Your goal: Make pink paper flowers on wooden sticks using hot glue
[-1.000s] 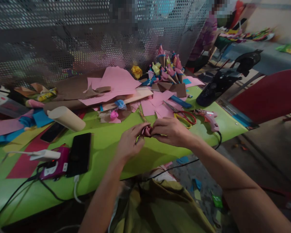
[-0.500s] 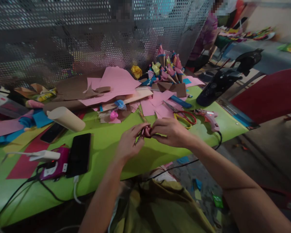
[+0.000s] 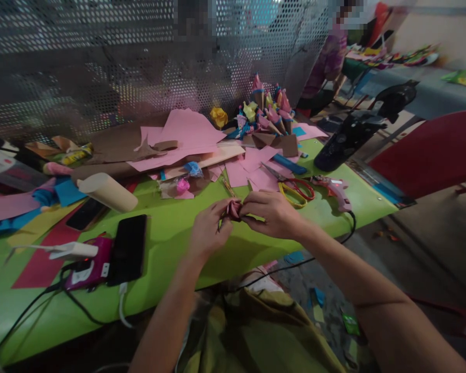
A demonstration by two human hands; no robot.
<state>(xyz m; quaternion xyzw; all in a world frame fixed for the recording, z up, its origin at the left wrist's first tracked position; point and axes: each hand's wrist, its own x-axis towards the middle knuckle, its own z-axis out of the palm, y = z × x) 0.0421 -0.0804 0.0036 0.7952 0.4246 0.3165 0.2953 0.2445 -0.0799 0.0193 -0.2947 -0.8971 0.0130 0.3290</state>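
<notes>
Both my hands meet over the green table [image 3: 171,233], pinching a small rolled pink paper flower [image 3: 233,209] between their fingertips. My left hand [image 3: 207,230] grips its left side with curled fingers. My right hand [image 3: 274,213] closes over its right side, thumb underneath. Just beyond my right hand lie scissors with red and yellow handles [image 3: 293,187] and a pink glue gun [image 3: 335,189] with a black cord.
Pink paper sheets [image 3: 190,132] and brown card cover the table's far side, with a cluster of small paper cones [image 3: 267,111] before a perforated metal screen. A cream paper roll [image 3: 107,191], two phones [image 3: 129,247] and a charger lie left. Another person sits at the far right.
Both hands have stayed on the pink paper flower, shifting only slightly as the fingers work it. Nothing else on the table has moved.
</notes>
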